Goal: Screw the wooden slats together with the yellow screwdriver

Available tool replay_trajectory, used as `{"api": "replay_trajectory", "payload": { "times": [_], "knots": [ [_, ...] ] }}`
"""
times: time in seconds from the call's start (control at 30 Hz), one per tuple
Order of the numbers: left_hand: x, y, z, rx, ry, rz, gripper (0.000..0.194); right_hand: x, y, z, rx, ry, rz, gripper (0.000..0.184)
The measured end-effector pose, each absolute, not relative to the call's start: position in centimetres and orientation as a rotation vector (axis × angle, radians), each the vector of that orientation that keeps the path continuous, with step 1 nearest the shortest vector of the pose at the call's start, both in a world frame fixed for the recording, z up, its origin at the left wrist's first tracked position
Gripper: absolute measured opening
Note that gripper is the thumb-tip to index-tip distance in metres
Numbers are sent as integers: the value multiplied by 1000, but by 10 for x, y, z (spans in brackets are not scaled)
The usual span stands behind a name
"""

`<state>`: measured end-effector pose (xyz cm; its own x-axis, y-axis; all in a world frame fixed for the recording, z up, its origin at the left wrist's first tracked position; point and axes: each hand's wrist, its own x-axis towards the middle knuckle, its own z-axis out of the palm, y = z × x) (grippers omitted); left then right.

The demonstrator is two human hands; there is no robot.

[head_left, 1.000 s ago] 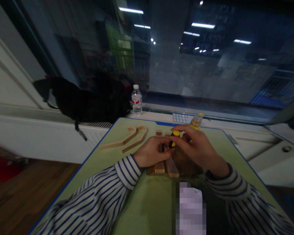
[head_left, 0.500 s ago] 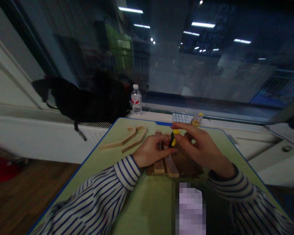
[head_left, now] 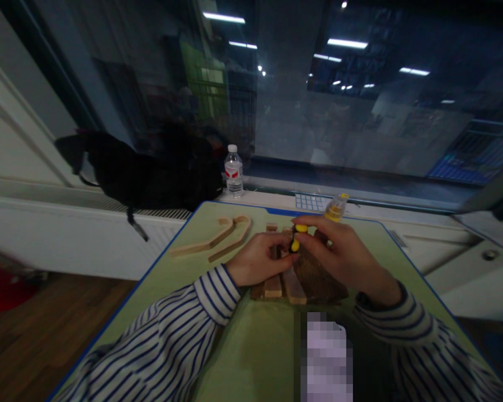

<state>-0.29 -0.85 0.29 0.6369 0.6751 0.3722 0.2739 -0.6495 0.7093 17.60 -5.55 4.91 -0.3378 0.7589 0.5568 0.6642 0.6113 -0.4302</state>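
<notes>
right hand (head_left: 347, 252) lowered forefinger, pinching yellow-black handle (head_left: 300, 229); left hand (head_left: 257, 258) partly hides wood strips (head_left: 294, 286), grasp unclear; red-labelled bottle (head_left: 234, 174) beyond.

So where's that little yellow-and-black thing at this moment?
In the head view, the yellow-and-black thing is slightly right of centre, pinched by the right hand beside the left hand, over the wooden strips.

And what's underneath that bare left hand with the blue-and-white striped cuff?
Beneath the left hand run two light-brown wooden bars, seemingly on a flat, dark-brown piece. The bars' near ends show; the hand covers parts farther along, so those can't be seen.
</notes>
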Motion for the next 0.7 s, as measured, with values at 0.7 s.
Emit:
{"api": "replay_trajectory", "payload": {
  "times": [0.7],
  "knots": [
    [-2,-9,3,2220,745,860,21,172,-54,45,-1138,-1989,279,22]
  ]
}}
